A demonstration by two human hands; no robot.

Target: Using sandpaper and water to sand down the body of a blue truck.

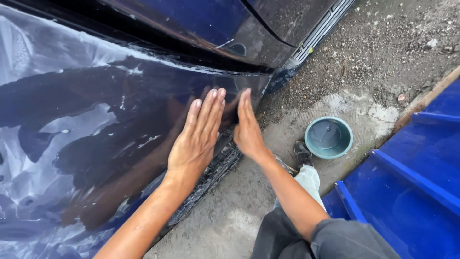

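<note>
Two bare hands, side by side on one glossy dark blue car panel (96,120) filling the left: left hand (197,136) flat, fingers straight and together, grasping nothing; right hand (248,127) pressed edge-on against the panel's right rim, likewise open and empty. One round teal bowl (328,137) on the wet concrete ground (364,62) just right of the hands, beside one dark shoe (303,152). One bright blue ribbed sheet (412,187) at near right.

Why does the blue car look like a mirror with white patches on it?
In the head view, the glossy dark blue car panel reflects bright sky as white glare, plus dark shapes mirroring the left hand and right hand flat against it; the picture is sharp, the ground evenly lit.
</note>
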